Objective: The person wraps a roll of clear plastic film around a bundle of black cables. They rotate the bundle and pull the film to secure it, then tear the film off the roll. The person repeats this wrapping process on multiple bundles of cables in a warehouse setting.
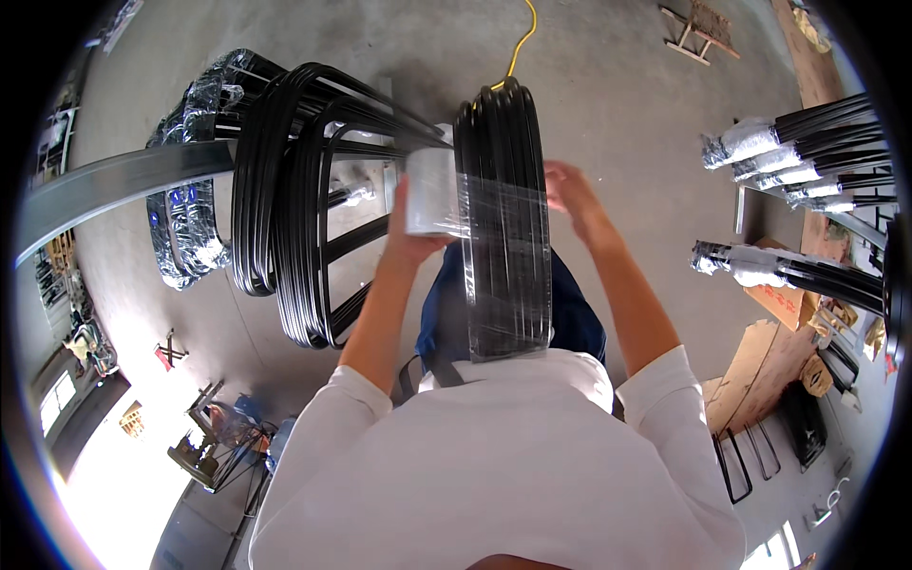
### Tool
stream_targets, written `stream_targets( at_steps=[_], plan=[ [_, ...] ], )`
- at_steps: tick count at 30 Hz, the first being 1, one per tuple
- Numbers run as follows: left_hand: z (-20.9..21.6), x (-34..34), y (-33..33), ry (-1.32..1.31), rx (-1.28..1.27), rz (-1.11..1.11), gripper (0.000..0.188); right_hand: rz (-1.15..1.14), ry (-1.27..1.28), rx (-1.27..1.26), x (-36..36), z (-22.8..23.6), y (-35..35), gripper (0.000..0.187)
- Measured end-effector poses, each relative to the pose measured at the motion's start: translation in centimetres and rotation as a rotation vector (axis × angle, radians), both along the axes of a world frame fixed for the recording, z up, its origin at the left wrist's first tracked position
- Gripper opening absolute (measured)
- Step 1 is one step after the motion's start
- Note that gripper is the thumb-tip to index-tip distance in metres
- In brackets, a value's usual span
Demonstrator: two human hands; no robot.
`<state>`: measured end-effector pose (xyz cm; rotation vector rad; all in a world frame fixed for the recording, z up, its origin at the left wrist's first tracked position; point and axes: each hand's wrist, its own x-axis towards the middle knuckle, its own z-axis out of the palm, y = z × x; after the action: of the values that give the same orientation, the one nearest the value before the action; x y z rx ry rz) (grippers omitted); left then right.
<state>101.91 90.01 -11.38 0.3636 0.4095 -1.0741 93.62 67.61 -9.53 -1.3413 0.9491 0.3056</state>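
Nearest the camera, a bundle of black metal frames (503,218) stands upright against the person's white-shirted chest, with clear film wrapped round its lower half; the left hand (410,233) is clenched around a roll of clear film (432,190) held just left of the bundle, film stretched from roll to bundle. The right hand (567,195) sits at the bundle's right edge (fingers partly hidden, so their grip cannot be told). Further off, more black frames (294,180) stand on the concrete floor (617,85) at left, wrapped rod bundles (798,161) lie at right, and a yellow cable (521,43) runs away beyond.
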Motion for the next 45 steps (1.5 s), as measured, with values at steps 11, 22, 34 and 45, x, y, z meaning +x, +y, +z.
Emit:
stream_targets(
  at_steps=[11,22,34,45],
  plan=[
    [-8.2,-0.9,-4.3,-1.057,0.89,-0.674,0.035,0.056,-0.126,-0.001,0.6,-6.2,3.0,0.044],
    [9.2,6.8,-10.4,-3.07,0.456,-0.912,0.087,0.194,-0.023,-0.323,1.9,-0.5,-3.6,0.055],
    [9.5,7.6,-14.8,-3.06,-0.233,-0.905,0.057,-0.006,-0.168,-0.323,-1.4,6.9,-10.1,0.052],
    [8.4,8.1,-12.8,-2.673,-0.131,-0.734,0.056,-0.203,-0.324,-0.1,0.8,18.0,-8.4,0.047]
  ],
)
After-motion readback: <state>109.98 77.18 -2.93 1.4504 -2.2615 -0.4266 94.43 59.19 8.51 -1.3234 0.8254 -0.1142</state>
